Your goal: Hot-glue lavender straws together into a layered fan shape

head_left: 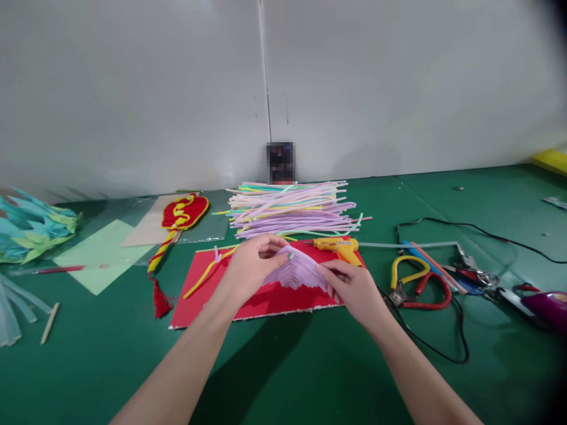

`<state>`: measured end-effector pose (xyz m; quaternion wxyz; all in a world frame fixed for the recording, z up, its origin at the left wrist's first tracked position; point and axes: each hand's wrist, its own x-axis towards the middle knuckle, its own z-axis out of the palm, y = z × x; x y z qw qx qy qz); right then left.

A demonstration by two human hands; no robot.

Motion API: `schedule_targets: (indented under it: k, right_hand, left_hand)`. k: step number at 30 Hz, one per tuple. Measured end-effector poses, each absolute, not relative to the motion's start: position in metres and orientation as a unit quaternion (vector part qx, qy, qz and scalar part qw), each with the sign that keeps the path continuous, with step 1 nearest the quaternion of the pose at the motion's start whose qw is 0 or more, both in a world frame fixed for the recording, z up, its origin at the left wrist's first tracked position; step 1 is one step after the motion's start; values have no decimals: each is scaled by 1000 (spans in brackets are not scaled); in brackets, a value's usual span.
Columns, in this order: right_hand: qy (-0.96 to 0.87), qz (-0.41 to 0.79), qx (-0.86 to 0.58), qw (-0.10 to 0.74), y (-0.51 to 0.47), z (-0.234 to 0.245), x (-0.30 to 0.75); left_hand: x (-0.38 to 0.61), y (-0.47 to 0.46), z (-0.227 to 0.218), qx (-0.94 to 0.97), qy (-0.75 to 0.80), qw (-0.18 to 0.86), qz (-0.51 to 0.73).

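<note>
Between my two hands is a light purple piece made of pipe cleaners (pixel 295 270), laid side by side in a peaked, V-striped shape with a jagged lower edge. My left hand (pixel 257 260) pinches its upper left side. The fingers of my right hand (pixel 348 283) are closed on its right edge. Beneath it lies a red board (pixel 270 304) with a white edge. A bent yellow pipe cleaner (pixel 204 277) with a small purple bit rests on the board's left part. A yellow glue gun (pixel 339 248) lies at its upper right, just beyond my right hand.
Behind the board lies a pile of pastel pipe cleaners (pixel 292 212). Red-and-yellow-handled pliers (pixel 401 292), black cords and a purple tool (pixel 547 307) are at right. Leftward are a red fan-shaped ornament (pixel 183 212) with a tassel, green paper (pixel 104 254) and a teal paper bundle (pixel 35 227).
</note>
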<state>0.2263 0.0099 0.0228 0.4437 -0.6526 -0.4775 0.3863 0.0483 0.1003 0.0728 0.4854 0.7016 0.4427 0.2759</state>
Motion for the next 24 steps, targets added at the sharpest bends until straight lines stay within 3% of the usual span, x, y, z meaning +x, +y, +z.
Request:
schedule_targets:
  k: [24]
  right_hand:
    - [-457, 394, -654, 455, 9, 21, 227]
  left_hand:
    - [47, 98, 84, 689, 489, 474, 246]
